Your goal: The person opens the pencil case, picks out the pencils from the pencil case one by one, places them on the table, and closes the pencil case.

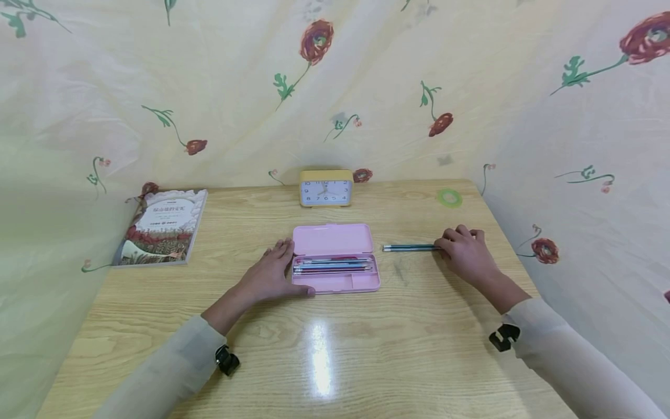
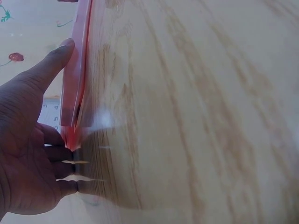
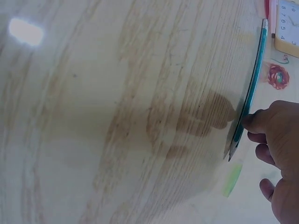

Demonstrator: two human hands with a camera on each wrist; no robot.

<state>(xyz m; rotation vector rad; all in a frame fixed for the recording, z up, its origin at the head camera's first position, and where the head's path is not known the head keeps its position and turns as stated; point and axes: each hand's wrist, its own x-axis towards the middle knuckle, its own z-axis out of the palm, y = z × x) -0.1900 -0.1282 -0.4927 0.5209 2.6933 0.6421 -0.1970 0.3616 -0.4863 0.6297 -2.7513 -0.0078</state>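
A pink pencil case lies open on the table with its lid folded back. Several pencils fill its long compartment. My left hand touches the left end of the case, thumb along the front edge and fingers spread at the side. In the left wrist view the thumb rests against the pink case wall. To the right, my right hand pinches two teal pencils near their sharpened tips. They lie side by side close over the table, eraser ends towards the case.
Behind the case stands a yellow clock. A book lies at the back left of the table. At the back right is a green tape roll. Flowered cloth hangs round the back and sides of the wooden table.
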